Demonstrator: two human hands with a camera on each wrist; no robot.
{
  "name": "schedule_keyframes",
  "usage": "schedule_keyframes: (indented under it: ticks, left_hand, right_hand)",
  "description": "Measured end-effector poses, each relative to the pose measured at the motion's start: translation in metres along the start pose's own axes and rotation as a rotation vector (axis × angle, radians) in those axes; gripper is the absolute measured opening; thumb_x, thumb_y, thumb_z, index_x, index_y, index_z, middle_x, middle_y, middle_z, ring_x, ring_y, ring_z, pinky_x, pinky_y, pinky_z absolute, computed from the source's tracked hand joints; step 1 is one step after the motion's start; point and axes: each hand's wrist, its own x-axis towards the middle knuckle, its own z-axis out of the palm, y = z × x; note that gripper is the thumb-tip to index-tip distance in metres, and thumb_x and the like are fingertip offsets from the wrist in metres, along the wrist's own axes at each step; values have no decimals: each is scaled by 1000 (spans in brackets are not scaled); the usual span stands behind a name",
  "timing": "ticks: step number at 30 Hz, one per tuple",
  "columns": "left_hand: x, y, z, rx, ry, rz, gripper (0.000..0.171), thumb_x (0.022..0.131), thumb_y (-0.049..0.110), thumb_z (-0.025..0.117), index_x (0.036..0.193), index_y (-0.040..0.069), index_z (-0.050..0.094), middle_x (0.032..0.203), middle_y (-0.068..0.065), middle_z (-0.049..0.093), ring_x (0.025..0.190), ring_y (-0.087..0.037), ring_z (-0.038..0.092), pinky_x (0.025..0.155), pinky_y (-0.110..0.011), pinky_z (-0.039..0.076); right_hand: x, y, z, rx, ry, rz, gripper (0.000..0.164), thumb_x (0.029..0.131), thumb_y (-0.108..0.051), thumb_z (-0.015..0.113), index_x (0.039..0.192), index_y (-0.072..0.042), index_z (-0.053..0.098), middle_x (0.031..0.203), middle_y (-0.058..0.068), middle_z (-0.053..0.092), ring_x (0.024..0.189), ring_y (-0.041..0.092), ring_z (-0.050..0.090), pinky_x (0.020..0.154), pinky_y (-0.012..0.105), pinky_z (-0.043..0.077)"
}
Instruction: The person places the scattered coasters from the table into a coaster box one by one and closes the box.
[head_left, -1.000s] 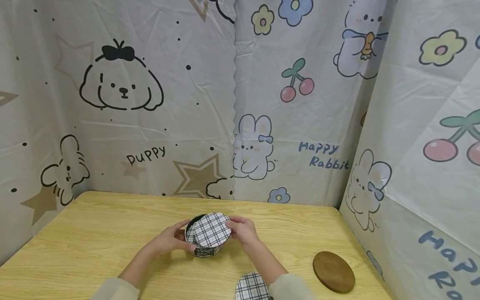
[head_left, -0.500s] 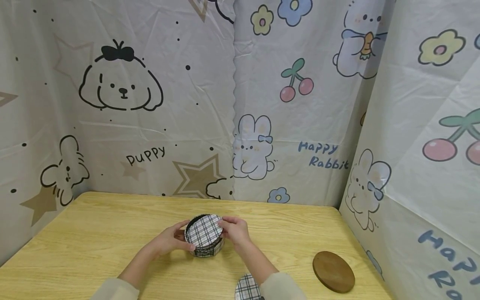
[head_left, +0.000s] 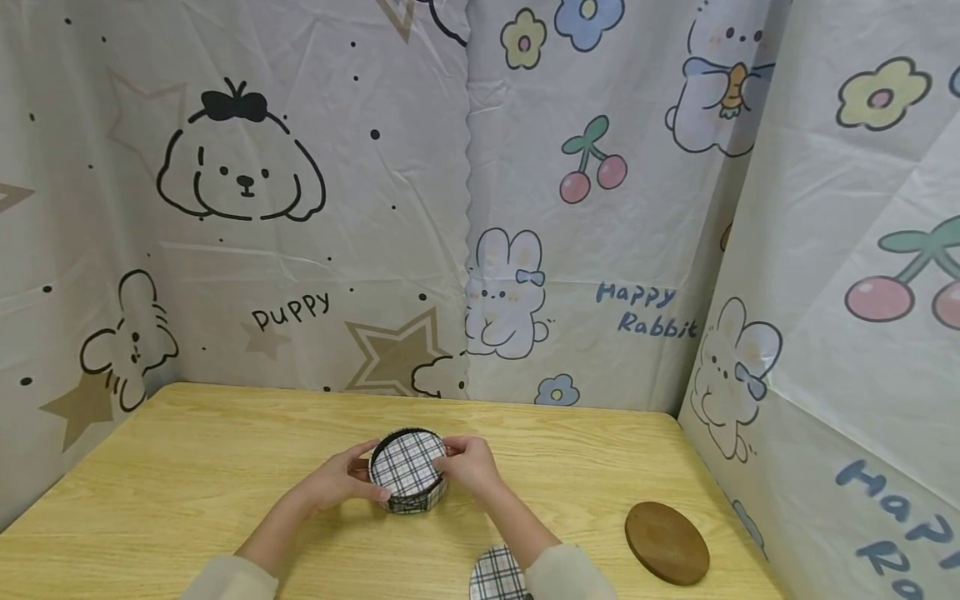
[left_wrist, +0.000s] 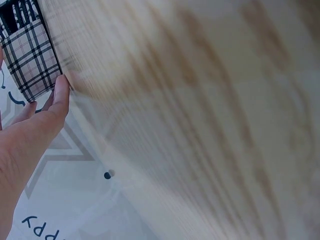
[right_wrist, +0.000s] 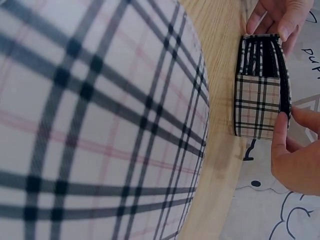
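Observation:
A round, black-lined plaid coaster holder stands on the table. My left hand grips its left side, thumb at the front and fingers behind. A round plaid coaster lies in the holder's open top, just inside the rim. My right hand pinches the coaster's right edge. In the right wrist view, stacked coasters show through a cut-out in the holder's wall, with a dark gap between them and the top one. The left wrist view shows the left thumb against the holder.
Another plaid coaster lies near the front edge, partly hidden by the right sleeve. A round brown wooden disc rests on the table at the right. Printed curtains rise behind the table and at both sides.
My right hand has moved left, bringing the coaster from beyond the holder's right rim to down within its open top. The left hand has kept its grip in place.

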Motion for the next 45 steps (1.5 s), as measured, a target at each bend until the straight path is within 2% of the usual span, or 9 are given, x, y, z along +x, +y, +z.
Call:
schedule_keyframes:
  ticks: [4,11,18,25,40,45]
  left_hand:
    - [-1,0,0,-1,2,-7,98,73,21,81,147,0,21,129,-30,50,111,-31,57,95,-47,47]
    - [-1,0,1,4,4,-11,98,72,22,81,147,0,22,128,-30,51,112,-31,57,95,-47,47]
    - [-1,0,1,-2,12,-21,98,72,21,81,147,1,22,129,-30,50,112,-31,56,95,-46,48]
    - [-3,2,0,-1,11,-24,97,73,20,80,147,0,21,130,-31,48,112,-32,56,95,-46,48]
    - [-4,2,0,1,1,-14,96,73,19,80,147,0,22,129,-31,49,113,-33,55,97,-47,46]
    - [0,2,1,2,29,-27,96,71,19,82,147,2,24,129,-29,51,113,-33,56,97,-48,46]
  right_hand:
    - [0,2,-1,-47,-11,3,43,76,1,70,118,10,59,94,13,61,73,13,59,67,28,56]
    - [-2,3,-3,-140,-10,3,43,75,-3,74,116,5,62,95,11,59,85,17,51,67,27,50]
    - [-2,1,-2,-177,-30,-6,37,77,-5,74,112,4,65,78,4,51,72,14,45,56,22,41]
    - [1,5,0,-229,-36,-13,37,79,-9,73,113,1,65,80,3,51,72,15,44,56,24,38]
    - [0,12,-2,-206,-73,-21,39,81,-10,72,117,1,63,75,2,47,65,13,42,52,22,36]
    - [1,10,-8,-159,-83,-15,41,81,-14,72,118,-1,62,77,3,51,61,13,47,52,26,45]
